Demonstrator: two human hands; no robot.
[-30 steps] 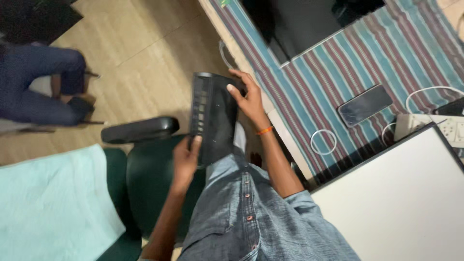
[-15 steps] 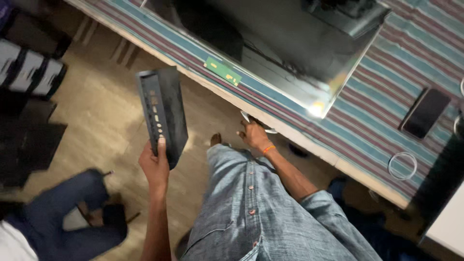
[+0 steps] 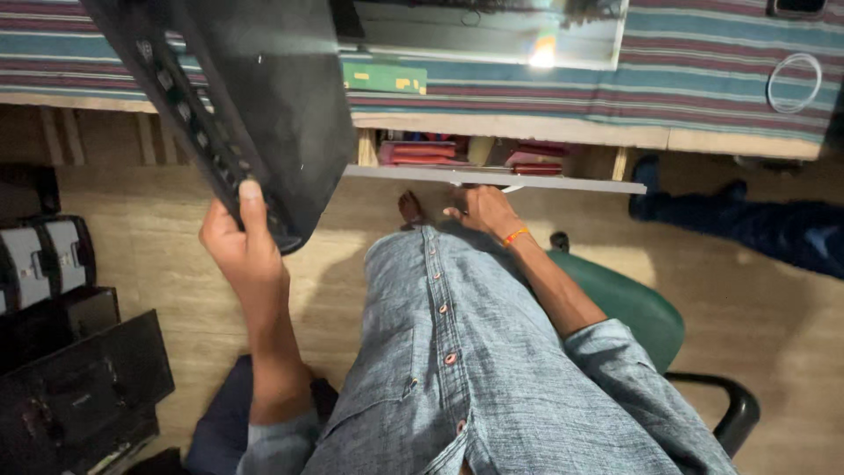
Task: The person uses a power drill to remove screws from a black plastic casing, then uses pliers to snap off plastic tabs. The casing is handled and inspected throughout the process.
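Note:
My left hand (image 3: 242, 242) grips the lower edge of a flat black box-shaped device (image 3: 255, 105) with a row of small ports along one side. The device is raised and tilted in front of the table's edge. My right hand (image 3: 482, 211), an orange band on its wrist, reaches forward over my lap. It sits just under the grey front edge of a pulled-out drawer (image 3: 563, 182) below the table. Its fingers are partly hidden, so its grip is unclear. A small white piece (image 3: 512, 187) shows at the drawer edge beside that hand.
A striped cloth covers the table (image 3: 686, 97), which carries a shiny dark screen (image 3: 492, 31), a green card (image 3: 384, 77) and a white ring (image 3: 794, 82). Red items (image 3: 422, 151) lie in the drawer. I sit on a green chair (image 3: 633, 303). Another person's legs (image 3: 756, 224) are right, black cases (image 3: 79, 387) left.
The view has swung closer to the table's edge. My left hand has lifted the black device higher. My right hand has reached in to the drawer under the table.

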